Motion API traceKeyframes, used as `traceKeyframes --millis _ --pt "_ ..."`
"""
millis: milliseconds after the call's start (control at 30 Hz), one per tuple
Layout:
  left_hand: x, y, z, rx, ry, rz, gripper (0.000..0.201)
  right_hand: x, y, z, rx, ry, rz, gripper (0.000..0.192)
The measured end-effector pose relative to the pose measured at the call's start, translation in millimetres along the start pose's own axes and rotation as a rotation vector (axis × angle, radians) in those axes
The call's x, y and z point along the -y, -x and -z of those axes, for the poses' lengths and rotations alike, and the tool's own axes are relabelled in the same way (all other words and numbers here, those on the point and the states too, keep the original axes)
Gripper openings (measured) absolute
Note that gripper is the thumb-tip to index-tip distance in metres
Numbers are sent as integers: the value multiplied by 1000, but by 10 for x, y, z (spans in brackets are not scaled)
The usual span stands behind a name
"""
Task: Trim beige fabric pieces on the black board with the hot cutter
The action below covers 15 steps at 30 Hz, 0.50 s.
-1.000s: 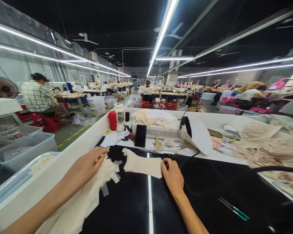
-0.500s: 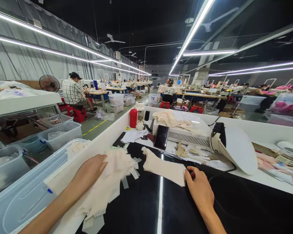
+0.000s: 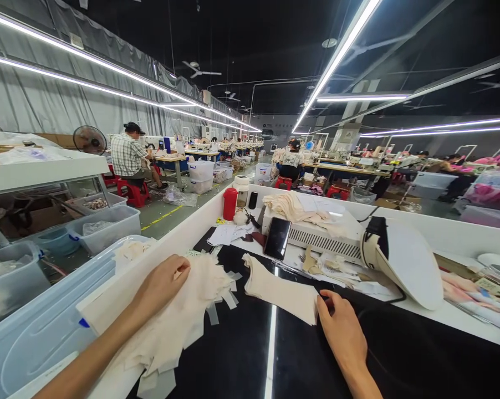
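A pile of cream fabric pieces [image 3: 204,282], with pale translucent strips poking from its edge, lies at the left of the black tabletop [image 3: 229,354]. My left hand [image 3: 164,285] is over the pile's upper left side, its thumb and forefinger curled together in a pinch. Whatever is between those fingertips is too small to make out. A neat stack of cream cut pieces [image 3: 279,288] lies mid-table. Beside its right end rests my right hand [image 3: 343,330], fingers loosely bent and apart, thumb against the stack's edge.
Behind the stack are a phone [image 3: 277,238], a vented white box [image 3: 325,242], fabric scraps and a lamp with a white shade [image 3: 414,263]. A red bottle [image 3: 229,204] stands in the far corner. White side boards edge the table; a blue-lidded bin [image 3: 37,343] adjoins at left.
My left hand has lifted slightly from lying flat on the pile, and its fingers have curled into a pinch. The right hand stays by the stack. The view has tilted slightly.
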<state>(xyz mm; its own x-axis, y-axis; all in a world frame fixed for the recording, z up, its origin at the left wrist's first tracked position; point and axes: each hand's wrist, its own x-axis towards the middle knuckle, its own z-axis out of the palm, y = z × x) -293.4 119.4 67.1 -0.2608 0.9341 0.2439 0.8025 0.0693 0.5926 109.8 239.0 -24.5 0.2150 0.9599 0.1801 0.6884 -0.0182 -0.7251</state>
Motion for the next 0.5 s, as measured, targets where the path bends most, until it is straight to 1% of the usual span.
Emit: traceKeyframes --millis 67,133,200,233,300,400,433,500 --pt "-130 21 48 31 114 1 37 47 24 21 -9 -75 0 49" --pt "-270 63 51 75 214 1 41 132 64 38 -10 -175 18 48" --pt "-400 116 -20 129 313 5 44 259 125 40 21 -302 50 49" --pt "-459 141 -85 163 372 10 44 336 166 29 57 -376 63 51" --pt "-567 175 -263 238 500 22 44 503 265 -16 186 -533 79 61" --pt "-727 182 -580 327 642 39 43 733 453 -126 472 -770 106 90" --pt "-781 177 -679 346 674 48 43 791 518 -164 571 -831 112 99" --pt "-879 170 -845 348 725 82 43 871 632 -226 729 -918 95 106"
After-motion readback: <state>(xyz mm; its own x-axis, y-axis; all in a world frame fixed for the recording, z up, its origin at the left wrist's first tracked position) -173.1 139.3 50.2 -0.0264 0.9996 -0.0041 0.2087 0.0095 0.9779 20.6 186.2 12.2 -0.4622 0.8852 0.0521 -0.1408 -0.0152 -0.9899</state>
